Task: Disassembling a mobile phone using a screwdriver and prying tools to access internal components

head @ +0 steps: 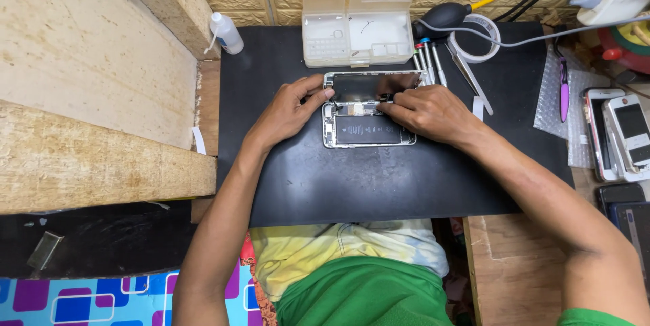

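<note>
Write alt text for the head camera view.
Two bare hands work inside an opened phone on a black mat: the left hand steadies its edge, the right hand pinches near its middle. A clear parts box, screwdrivers and more phones lie around.

A black mat (379, 184) covers the wooden tabletop (514, 265), carrying an opened phone (365, 129), clear parts tray (359, 18), screwdrivers (428, 62) and tape roll (477, 38).

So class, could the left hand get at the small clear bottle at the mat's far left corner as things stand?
Probably yes: the left hand rests on the opened phone, and only bare black mat lies between it and the bottle.
</note>
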